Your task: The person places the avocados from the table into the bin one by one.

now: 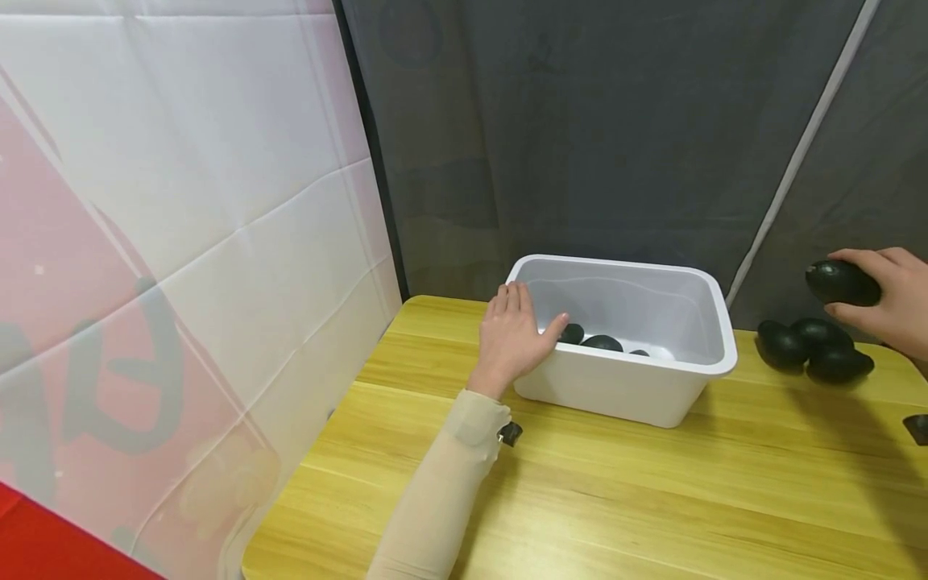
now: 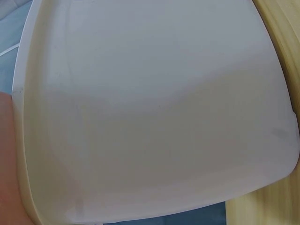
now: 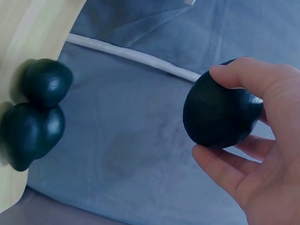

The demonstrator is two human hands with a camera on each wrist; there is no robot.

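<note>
A white plastic bin [image 1: 670, 379] stands on the yellow wooden table [image 1: 652, 499], with a few dark avocados [image 1: 602, 342] lying inside. My left hand [image 1: 516, 334] holds the bin's left rim, thumb hooked over the edge; the left wrist view shows only the bin's white wall [image 2: 154, 108]. My right hand [image 1: 888, 302] is raised at the far right, gripping a dark avocado [image 1: 841, 282] between fingers and thumb; that avocado [image 3: 220, 112] fills the right wrist view. Below it, a small pile of avocados [image 1: 815, 348] lies on the table right of the bin.
A grey fabric backdrop [image 1: 616, 137] hangs close behind the table, with a white diagonal strip [image 1: 797, 153]. A white and pink banner [image 1: 167, 266] stands along the left side. A small dark object [image 1: 917, 427] sits at the table's right edge.
</note>
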